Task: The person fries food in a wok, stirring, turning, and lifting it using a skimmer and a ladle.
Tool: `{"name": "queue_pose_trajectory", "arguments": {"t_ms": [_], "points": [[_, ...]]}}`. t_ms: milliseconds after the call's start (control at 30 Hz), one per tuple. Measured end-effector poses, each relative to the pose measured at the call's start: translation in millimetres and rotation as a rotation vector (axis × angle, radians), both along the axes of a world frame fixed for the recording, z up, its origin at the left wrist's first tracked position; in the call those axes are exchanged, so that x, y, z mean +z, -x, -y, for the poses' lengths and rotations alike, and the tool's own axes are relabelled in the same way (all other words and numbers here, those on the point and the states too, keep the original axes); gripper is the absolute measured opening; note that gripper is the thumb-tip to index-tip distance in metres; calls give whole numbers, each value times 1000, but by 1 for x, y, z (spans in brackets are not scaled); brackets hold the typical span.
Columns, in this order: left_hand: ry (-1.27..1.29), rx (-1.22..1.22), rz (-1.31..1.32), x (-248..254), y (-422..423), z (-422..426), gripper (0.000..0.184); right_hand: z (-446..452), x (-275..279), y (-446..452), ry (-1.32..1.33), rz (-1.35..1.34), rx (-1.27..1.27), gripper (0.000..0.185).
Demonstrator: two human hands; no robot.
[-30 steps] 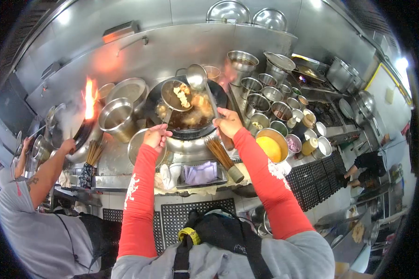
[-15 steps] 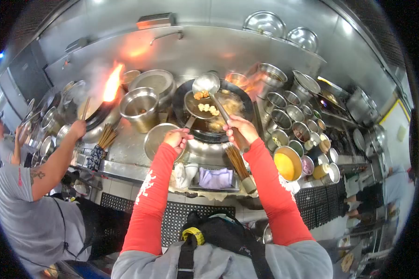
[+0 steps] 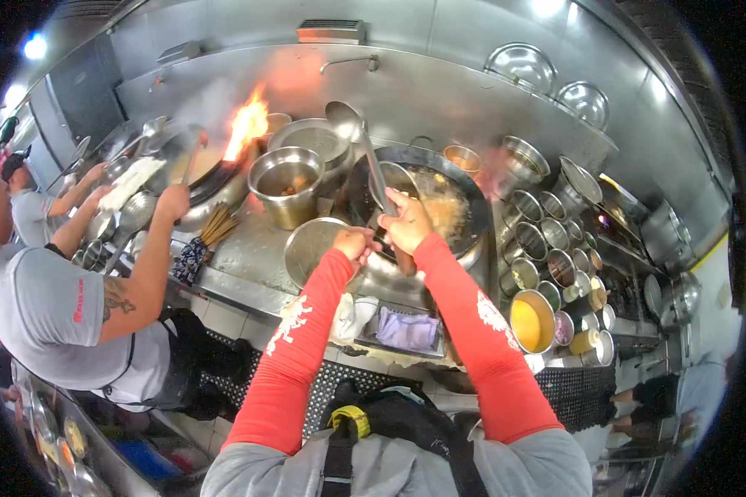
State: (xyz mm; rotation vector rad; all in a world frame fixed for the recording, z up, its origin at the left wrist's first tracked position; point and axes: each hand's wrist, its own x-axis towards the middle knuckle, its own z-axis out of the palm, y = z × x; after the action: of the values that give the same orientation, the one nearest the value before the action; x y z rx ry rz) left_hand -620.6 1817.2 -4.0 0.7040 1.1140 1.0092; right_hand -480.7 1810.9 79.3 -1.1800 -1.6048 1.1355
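My right hand [image 3: 408, 222] is wrapped round the handle of a large metal ladle [image 3: 345, 121], whose bowl is raised left of the wok, near a lidded-looking pot. My left hand [image 3: 356, 245] is closed beside it on the handle of a round strainer [image 3: 401, 177]. The strainer sits over the left part of a big black wok [image 3: 469, 184], partly hidden by the ladle's handle and my right hand; its contents cannot be made out. Bubbling oil with pale food [image 3: 443, 207] fills the wok's right side.
A tall steel pot [image 3: 287, 211] with brown pieces stands left of the wok. A co-worker [image 3: 50, 306] tends another wok with high flames [image 3: 247, 124]. Several metal tins and a pot of yellow liquid [image 3: 530, 323] line the right. Purple cloth [image 3: 408, 330] lies in front.
The ladle's bowl has swung left from above the wok, and the food seen in it no longer shows. My right hand has come closer to my left. The view has shifted left.
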Motion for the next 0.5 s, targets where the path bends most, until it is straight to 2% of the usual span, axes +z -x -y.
{"name": "queue_pose_trajectory", "arguments": {"t_ms": [67,133,200,233,267,400,500], "points": [[-23,17,-96,-1,2,-9,25,17,4,-41,-6,2,-55,56],[-87,-13,-262,6,3,-12,31,40,16,-87,-232,343,-169,55],[-167,-46,-469,17,4,-18,34,56,6,-138,-383,698,-220,54],[-254,-71,-602,20,4,-23,37,59,2,-160,-380,795,-228,53],[-239,-81,-677,24,3,-28,36,64,-4,-180,-372,891,-234,52],[-687,-91,-1186,24,-10,-59,29,85,-6,-227,-226,1173,-191,48],[-765,-138,-1454,38,-29,-74,25,99,2,-230,-164,1297,-195,41]]}}
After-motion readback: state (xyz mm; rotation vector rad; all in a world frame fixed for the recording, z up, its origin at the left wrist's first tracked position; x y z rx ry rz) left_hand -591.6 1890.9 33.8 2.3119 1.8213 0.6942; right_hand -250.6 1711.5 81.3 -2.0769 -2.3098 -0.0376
